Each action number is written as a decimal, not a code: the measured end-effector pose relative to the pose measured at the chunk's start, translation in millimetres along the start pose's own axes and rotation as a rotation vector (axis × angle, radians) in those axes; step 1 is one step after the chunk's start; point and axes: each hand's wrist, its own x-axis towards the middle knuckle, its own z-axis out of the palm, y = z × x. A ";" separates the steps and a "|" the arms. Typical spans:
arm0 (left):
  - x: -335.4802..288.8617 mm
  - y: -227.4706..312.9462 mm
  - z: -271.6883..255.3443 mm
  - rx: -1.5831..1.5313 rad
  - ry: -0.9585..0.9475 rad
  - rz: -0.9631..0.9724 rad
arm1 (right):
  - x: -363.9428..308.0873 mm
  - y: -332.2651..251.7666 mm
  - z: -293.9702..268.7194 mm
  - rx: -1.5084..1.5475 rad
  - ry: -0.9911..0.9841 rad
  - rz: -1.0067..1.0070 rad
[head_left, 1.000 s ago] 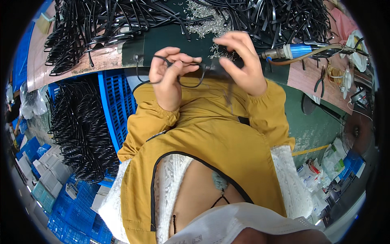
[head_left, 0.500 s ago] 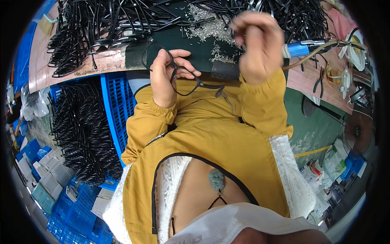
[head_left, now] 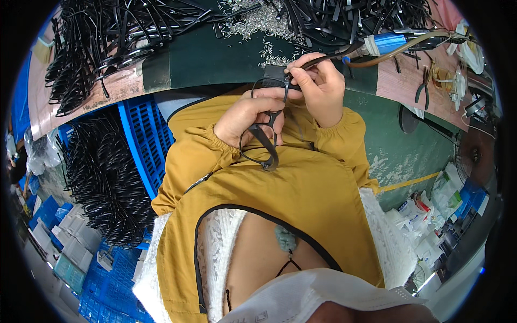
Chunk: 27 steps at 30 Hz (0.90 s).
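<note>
A black eyeglass frame stands roughly on end over my lap, just off the bench edge. My left hand is closed around its middle. From its lower end a dark temple arm folds back. My right hand pinches a second black temple arm between thumb and fingers. The end of that temple meets the upper corner of the frame, at the hinge. Whether a small pin sits between my right fingertips is too fine to tell.
Small silvery pins lie heaped on the dark green mat. Loose black temples and piled frames flank them. At right are a blue-bodied power screwdriver and pliers. A blue crate stands below left, beside stacked frames.
My left hand has shifted right and lower, turning the eyeglass frame on end. My right hand, blurred above the pins before, has come down to the frame with a temple arm in its fingers.
</note>
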 end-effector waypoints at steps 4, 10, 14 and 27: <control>-0.4 -0.2 5.7 0.011 0.079 0.007 | 7.6 -3.2 0.3 -0.101 -0.041 -0.111; 2.1 0.7 16.7 0.014 0.158 0.030 | 19.6 -14.1 -4.3 -0.211 -0.138 -0.133; 4.2 -3.4 12.7 -0.046 0.130 0.043 | 19.5 -11.4 -3.7 -0.341 -0.167 -0.273; -8.9 18.9 14.5 0.099 0.128 0.218 | 13.5 -29.9 -57.3 -0.094 0.519 -0.885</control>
